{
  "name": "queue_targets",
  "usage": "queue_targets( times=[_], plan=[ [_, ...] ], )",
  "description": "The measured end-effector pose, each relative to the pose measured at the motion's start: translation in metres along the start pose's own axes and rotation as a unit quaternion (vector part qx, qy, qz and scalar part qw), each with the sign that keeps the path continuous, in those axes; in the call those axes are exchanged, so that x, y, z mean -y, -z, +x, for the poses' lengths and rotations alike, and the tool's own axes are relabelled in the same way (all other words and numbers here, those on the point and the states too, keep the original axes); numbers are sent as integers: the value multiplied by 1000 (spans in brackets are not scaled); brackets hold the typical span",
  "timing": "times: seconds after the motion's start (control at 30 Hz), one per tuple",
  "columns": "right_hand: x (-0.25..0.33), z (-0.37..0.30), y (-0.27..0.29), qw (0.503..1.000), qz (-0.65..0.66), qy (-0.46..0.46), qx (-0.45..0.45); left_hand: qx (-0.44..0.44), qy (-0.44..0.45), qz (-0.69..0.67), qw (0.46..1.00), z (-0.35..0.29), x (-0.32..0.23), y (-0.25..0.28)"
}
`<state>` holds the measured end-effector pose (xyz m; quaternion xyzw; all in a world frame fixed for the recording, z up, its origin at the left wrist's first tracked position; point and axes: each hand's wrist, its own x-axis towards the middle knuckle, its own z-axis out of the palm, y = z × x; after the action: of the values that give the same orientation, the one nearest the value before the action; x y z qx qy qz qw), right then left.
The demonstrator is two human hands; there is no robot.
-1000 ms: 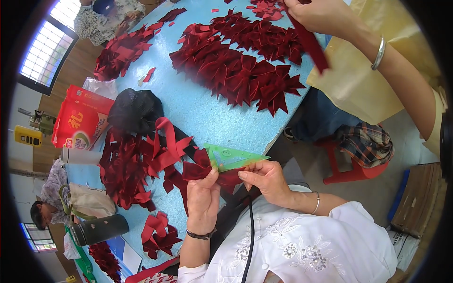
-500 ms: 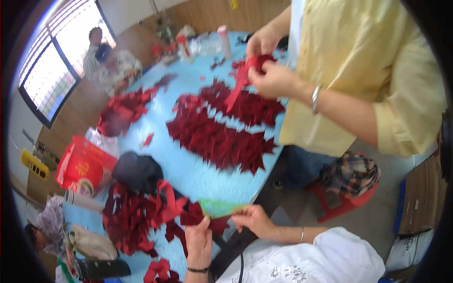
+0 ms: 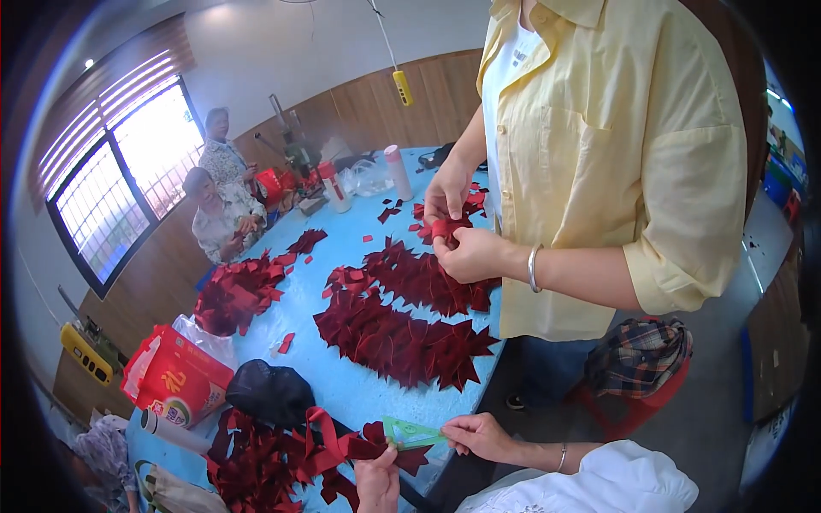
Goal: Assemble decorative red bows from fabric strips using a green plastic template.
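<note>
By the left hand [image 3: 376, 481], dark red ribbon [image 3: 369, 436] and the left corner of a green set square [image 3: 410, 434] are pinched; beyond it, dark red bows [image 3: 386, 340] are spread on the desk [image 3: 299, 286]; the set square's right tip is gripped by the right hand [image 3: 484, 439].

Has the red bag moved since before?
No. The whole view shifted, but the red bag still stands on the blue table, just left of the black bundle, as before.

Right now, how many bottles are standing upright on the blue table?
2: a pink bottle at the far end, a red-and-white bottle left of it; others may be hidden.
</note>
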<state>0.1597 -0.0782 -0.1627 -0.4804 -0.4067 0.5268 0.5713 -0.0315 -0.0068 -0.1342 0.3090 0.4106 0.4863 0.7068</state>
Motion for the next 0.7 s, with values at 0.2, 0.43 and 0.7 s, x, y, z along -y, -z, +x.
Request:
queue_targets(
  times=[0.2, 0.43, 0.7],
  plan=[
    [-2, -4, -2, 998, -59, 3, -6, 9, 13, -2, 1000, 5, 1, 4],
    [-8, -5, -4, 993, -96, 50, 35, 5, 12, -4, 1000, 13, 7, 16],
    [-16, 18, -7, 998, -43, 12, -43, -13, -51, -28, 998, 10, -15, 15]
  ],
)
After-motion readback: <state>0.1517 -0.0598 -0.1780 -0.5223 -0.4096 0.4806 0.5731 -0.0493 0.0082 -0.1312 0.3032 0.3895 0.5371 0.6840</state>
